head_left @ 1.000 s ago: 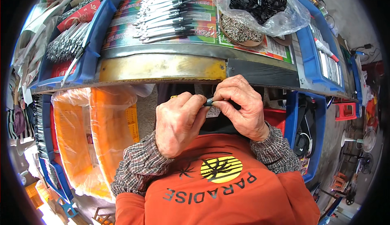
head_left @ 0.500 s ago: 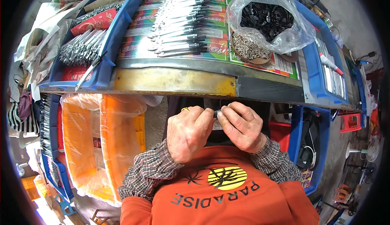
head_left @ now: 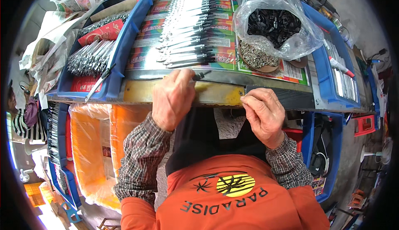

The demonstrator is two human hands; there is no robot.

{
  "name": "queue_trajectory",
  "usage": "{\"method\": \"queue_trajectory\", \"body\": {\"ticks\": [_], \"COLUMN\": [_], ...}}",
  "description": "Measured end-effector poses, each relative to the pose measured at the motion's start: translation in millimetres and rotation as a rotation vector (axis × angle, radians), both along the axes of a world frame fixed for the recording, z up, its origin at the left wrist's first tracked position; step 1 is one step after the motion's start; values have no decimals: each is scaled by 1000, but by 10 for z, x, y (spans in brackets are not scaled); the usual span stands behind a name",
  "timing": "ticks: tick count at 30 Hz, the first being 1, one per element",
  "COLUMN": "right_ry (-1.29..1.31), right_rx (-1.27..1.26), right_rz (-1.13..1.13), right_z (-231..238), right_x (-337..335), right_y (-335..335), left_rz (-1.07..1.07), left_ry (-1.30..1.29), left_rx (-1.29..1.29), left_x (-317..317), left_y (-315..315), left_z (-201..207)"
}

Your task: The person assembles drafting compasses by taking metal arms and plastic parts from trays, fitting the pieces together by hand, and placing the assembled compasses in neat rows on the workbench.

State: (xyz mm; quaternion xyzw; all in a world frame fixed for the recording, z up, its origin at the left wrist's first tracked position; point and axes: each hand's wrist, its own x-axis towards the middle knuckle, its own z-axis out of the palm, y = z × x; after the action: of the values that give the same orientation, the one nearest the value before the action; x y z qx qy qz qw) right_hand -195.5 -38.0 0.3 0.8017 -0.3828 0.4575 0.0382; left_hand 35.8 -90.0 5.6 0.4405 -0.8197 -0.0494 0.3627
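Observation:
My left hand (head_left: 173,99) is closed around a pen just over the table's front edge. Only the pen's black end (head_left: 200,76) shows, sticking out to the right of the fingers; the rest is hidden. Close beyond that hand lies a long row of pens (head_left: 187,26), silver-white with black ends, side by side on colourful printed sheets. My right hand (head_left: 264,115) hovers at the table edge further right, thumb and fingertips pinched together. Whatever sits in that pinch, if anything, is too small to make out.
At the back right an open plastic bag of black clips (head_left: 274,24) stands beside a dish of small metal parts (head_left: 259,56). Blue trays of pens flank the row, one left (head_left: 118,78), one right (head_left: 322,72). Below left is an orange plastic-lined crate (head_left: 85,147).
My hands were together below the table edge, both at a small dark piece. Now they are apart: the left has risen up and left with the pen, the right has shifted slightly right.

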Motion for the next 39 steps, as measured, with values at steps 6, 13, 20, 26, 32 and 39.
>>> {"method": "queue_trajectory", "body": {"ticks": [6, 13, 20, 26, 32, 39], "right_ry": [-35, -53, -63, -64, -48, -32], "right_rx": [52, 96, 85, 101, 112, 119], "right_rz": [4, 6, 11, 18, 18, 0], "right_z": [-45, -73, -87, -79, -70, -64], "right_x": [-6, -28, -38, -17, 2, 38], "right_y": [1, -6, -24, -20, -17, -26], "left_rz": [30, 60, 40, 52, 48, 81], "left_ry": [-92, -195, -167, -160, -109, -244], "left_rx": [-79, -204, -203, -209, -208, -273], "left_x": [-33, -115, -140, -119, -100, -101], "left_y": [-216, -324, -388, -403, -425, -425], "left_z": [-38, -58, -84, -103, -155, -148]}}
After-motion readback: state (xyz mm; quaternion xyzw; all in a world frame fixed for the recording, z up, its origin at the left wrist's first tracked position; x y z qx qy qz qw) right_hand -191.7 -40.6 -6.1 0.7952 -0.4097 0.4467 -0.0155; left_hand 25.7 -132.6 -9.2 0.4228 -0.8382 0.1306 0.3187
